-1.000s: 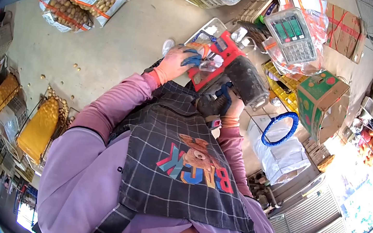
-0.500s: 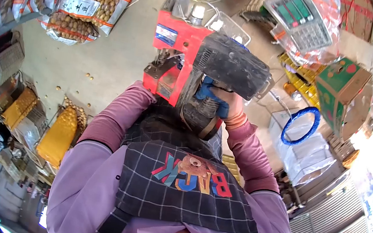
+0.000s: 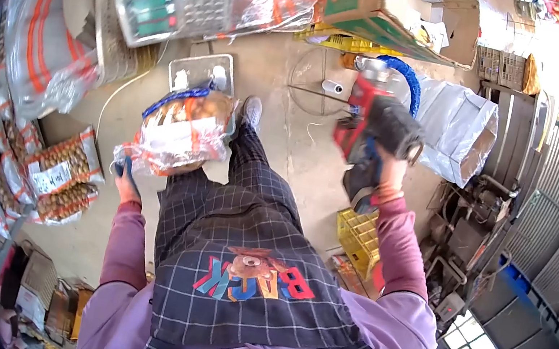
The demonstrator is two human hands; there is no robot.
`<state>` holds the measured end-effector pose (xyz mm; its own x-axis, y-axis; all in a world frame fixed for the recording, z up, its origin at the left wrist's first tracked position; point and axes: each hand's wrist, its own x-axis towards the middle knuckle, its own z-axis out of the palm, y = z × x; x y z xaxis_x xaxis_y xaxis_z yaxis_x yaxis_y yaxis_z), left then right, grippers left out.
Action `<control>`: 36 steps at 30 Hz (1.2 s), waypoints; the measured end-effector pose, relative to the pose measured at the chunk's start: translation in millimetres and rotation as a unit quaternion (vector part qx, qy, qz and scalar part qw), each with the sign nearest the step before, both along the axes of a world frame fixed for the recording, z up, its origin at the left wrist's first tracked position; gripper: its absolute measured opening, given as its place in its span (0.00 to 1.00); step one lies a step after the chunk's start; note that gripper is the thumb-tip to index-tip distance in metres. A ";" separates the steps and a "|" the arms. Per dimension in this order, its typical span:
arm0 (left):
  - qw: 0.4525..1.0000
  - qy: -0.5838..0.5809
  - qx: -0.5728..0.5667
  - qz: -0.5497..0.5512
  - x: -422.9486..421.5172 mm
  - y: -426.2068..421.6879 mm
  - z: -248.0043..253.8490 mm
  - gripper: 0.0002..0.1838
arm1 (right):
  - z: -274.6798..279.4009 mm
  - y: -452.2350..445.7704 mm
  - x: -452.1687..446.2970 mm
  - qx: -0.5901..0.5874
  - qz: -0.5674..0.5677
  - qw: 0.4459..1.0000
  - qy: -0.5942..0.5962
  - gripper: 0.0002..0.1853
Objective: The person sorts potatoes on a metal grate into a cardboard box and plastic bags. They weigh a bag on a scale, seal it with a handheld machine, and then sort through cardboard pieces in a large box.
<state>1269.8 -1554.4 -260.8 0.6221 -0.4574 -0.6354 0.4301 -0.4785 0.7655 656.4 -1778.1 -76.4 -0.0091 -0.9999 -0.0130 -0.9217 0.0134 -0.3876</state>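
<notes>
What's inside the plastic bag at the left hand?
Through the bag, brownish lumps show near the blue band, too blurred to identify; whatever lies behind the white panel is covered.

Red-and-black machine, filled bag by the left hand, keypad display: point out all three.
Red-and-black machine [image 3: 395, 125], head view: on its black housing.
Filled bag [image 3: 183, 134], head view: on its white panel.
Keypad display [image 3: 175, 8], head view: front panel's middle.

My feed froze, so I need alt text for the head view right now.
A person's right hand holds a red-and-black tool, blurred, out to the right; the left hand is at a corner of a filled plastic bag. Beyond the bag is a scale's display panel.
</notes>
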 end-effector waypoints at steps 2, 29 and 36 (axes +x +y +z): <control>0.997 0.048 0.032 0.047 -6.4 17.4 -2.6 0.28 | -49.2 -46.4 -81.5 0.095 -0.188 0.977 -0.030 0.19; 0.952 0.000 0.175 -0.251 4.5 -77.8 15.1 0.19 | -175.7 34.1 327.0 0.174 0.470 0.865 -0.013 0.33; 0.988 0.108 -0.058 0.092 -9.0 33.7 -43.4 0.12 | -158.9 91.0 422.9 0.393 -0.013 0.876 -0.280 0.13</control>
